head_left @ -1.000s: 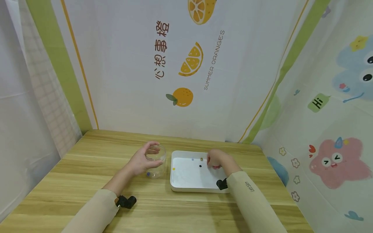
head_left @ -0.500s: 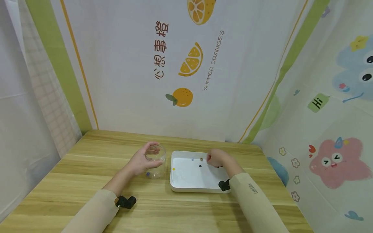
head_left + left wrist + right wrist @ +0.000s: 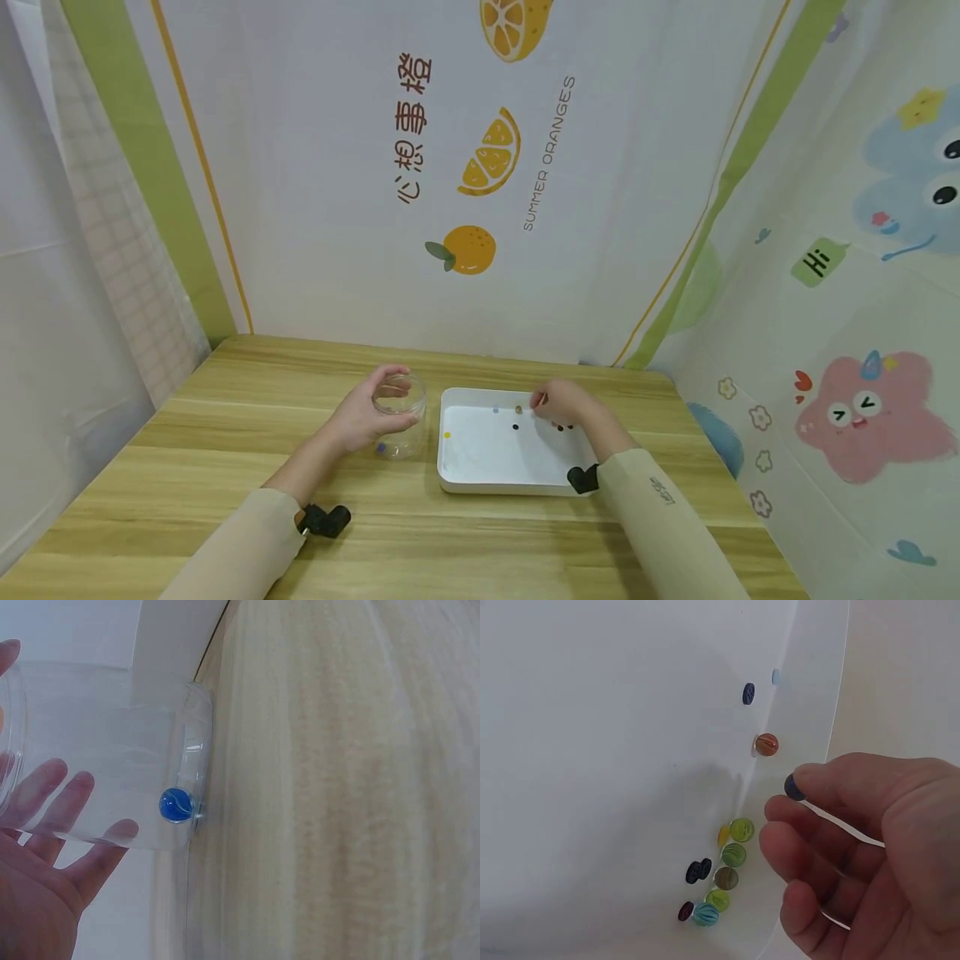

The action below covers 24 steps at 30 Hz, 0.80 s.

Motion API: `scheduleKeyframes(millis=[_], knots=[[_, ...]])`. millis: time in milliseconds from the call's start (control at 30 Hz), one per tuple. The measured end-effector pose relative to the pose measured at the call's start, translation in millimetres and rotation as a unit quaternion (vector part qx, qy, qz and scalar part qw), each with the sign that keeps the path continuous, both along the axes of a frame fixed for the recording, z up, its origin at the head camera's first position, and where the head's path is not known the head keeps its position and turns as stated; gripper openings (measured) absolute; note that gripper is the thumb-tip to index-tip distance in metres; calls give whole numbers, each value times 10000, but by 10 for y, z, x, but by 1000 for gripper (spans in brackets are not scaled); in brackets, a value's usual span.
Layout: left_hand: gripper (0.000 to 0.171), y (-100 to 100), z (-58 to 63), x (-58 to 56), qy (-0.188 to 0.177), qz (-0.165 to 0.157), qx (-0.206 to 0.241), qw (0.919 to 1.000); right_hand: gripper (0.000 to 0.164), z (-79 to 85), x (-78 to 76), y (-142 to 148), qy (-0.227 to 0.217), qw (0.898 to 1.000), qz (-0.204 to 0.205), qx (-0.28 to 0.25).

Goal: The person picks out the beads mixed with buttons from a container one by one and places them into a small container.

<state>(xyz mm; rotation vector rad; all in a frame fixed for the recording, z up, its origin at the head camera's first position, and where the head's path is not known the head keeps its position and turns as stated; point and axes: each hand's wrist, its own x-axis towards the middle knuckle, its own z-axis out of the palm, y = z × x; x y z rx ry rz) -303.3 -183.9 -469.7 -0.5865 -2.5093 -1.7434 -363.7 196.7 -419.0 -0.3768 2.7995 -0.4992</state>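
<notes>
My left hand (image 3: 367, 414) grips a clear jar (image 3: 105, 712) around its upper part. The jar stands upright on the table just left of the white tray (image 3: 495, 489). At its bottom lies one blue marble (image 3: 175, 805). Over the tray's far right part, my right hand (image 3: 564, 402) pinches a small dark blue round piece (image 3: 793, 787) between thumb and index finger; whether it is a marble or a button I cannot tell. Below the fingers lie several green marbles (image 3: 733, 854), a light blue marble (image 3: 706, 914) and black buttons (image 3: 694, 871). An orange-brown marble (image 3: 766, 745) rests by the wall.
A yellow button (image 3: 447, 435) lies at the tray's left side. A dark button (image 3: 515, 427) and a pale blue button (image 3: 496, 410) lie farther right. The wooden table (image 3: 420, 550) ends at a printed curtain (image 3: 360, 275) behind.
My right hand has risen slightly and turned within the tray's far right area, uncovering dark pieces beneath it. My left hand and the jar stay in place.
</notes>
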Motion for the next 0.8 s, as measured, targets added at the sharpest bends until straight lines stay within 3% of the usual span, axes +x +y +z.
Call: scheduleKeyframes(millis=[433, 800], knots=[[82, -4, 17, 12, 3, -21, -17, 10000, 23, 46, 17, -24, 409, 9979, 160, -486], [81, -3, 38, 25, -28, -44, 61, 10000, 27, 63, 6, 1, 521, 9926, 33, -1100]])
